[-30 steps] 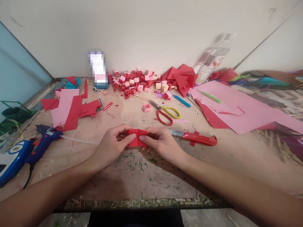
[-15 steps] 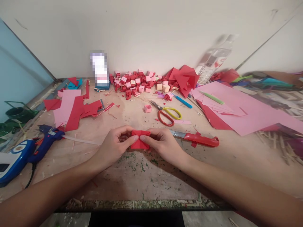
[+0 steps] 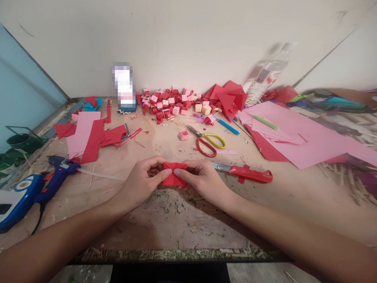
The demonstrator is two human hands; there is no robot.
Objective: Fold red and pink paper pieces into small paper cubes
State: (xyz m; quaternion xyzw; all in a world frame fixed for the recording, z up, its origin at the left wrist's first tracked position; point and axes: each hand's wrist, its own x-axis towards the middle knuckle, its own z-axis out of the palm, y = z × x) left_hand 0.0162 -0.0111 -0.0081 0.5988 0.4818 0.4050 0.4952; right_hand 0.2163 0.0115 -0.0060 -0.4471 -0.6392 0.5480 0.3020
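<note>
A small square of folded red paper [image 3: 174, 180] is held just above the table, its crease lines running toward the middle. My left hand [image 3: 149, 173] pinches its left side, thumb on top near the centre. From the other side my right hand [image 3: 200, 175] grips it the same way, and the two thumb tips almost meet. The fingers beneath the paper are mostly hidden. Just beyond my hands sit a small pink paper box [image 3: 183, 135] and scissors [image 3: 206, 141] with red and yellow handles. A red-handled utility knife [image 3: 250, 174] lies beside my right hand.
Behind lies a heap of small red and pink paper boxes [image 3: 167, 103]. Pink paper sheets [image 3: 309, 133] spread at right, near a plastic bottle [image 3: 266, 74]. At left are red paper pieces [image 3: 94, 141] and a blue glue gun [image 3: 55, 177]. A phone [image 3: 123, 84] stands against the wall.
</note>
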